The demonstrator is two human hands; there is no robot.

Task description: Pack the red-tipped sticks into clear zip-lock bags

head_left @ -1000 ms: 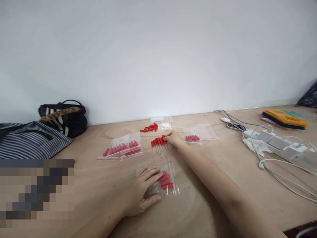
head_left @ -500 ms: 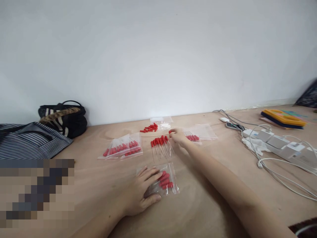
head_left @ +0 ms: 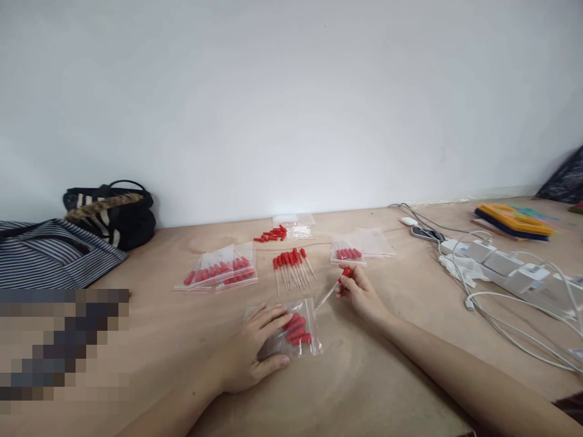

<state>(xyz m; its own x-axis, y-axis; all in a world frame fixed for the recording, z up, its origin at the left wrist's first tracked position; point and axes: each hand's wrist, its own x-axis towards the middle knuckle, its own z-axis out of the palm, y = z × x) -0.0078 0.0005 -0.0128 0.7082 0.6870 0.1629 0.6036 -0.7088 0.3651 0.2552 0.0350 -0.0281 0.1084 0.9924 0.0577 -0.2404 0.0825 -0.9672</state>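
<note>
My left hand point(head_left: 255, 346) lies with fingers spread on a clear zip bag point(head_left: 314, 328) holding several red rubber bulbs point(head_left: 296, 331). To its right, my right hand point(head_left: 359, 291) pinches a glass dropper by its red bulb point(head_left: 346, 273), the thin tube slanting down left toward the bag's upper right corner. Beyond the bag, several red-topped droppers point(head_left: 291, 267) lie fanned out on the brown surface. Bags of red-topped droppers point(head_left: 218, 269) lie at the left, and another such bag point(head_left: 348, 252) is at the right.
Loose red bulbs point(head_left: 271, 233) and a clear bag point(head_left: 294, 221) lie near the wall. At the right are flat bags point(head_left: 376, 241), white cables, a power strip point(head_left: 510, 267) and a yellow-and-blue item point(head_left: 514, 220). Black point(head_left: 113, 212) and striped point(head_left: 59, 255) bags stand left.
My right hand has drawn back from beyond the fanned droppers to the near right, now with a dropper in its fingers. My left hand stays on the bag. The view has shifted slightly.
</note>
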